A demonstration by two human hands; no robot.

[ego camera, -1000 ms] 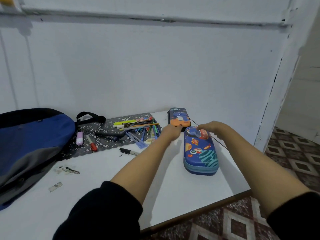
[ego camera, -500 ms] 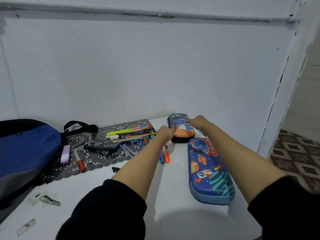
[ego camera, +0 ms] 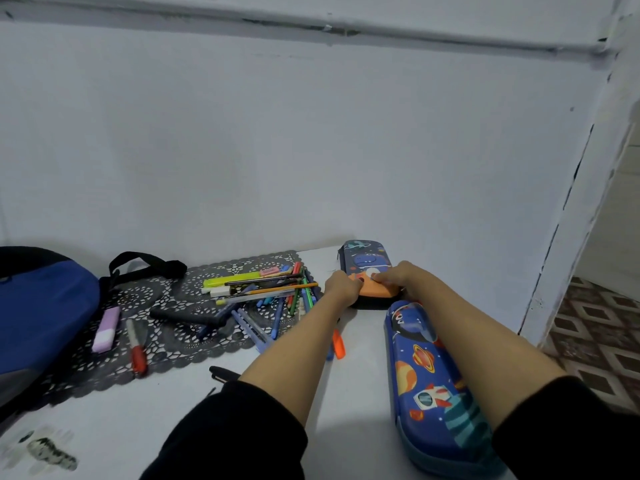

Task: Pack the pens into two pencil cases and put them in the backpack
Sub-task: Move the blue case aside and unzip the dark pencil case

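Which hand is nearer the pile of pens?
Left. The left hand is just right of the pile of pens; the right hand is farther right, on the far pencil case.

You get no legible txt: near pencil case (ego camera: 436,386) & far pencil case (ego camera: 367,263) carry pics only; pink label (ego camera: 269,270) on yellow highlighter (ego camera: 235,280) too blurred to read.

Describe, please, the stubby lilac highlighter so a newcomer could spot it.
Start at the blue fabric backpack, far left. Beside it, on the grey lace mat, lies the lilac highlighter. It is pale and blocky; the neighbouring red-capped marker is slim.
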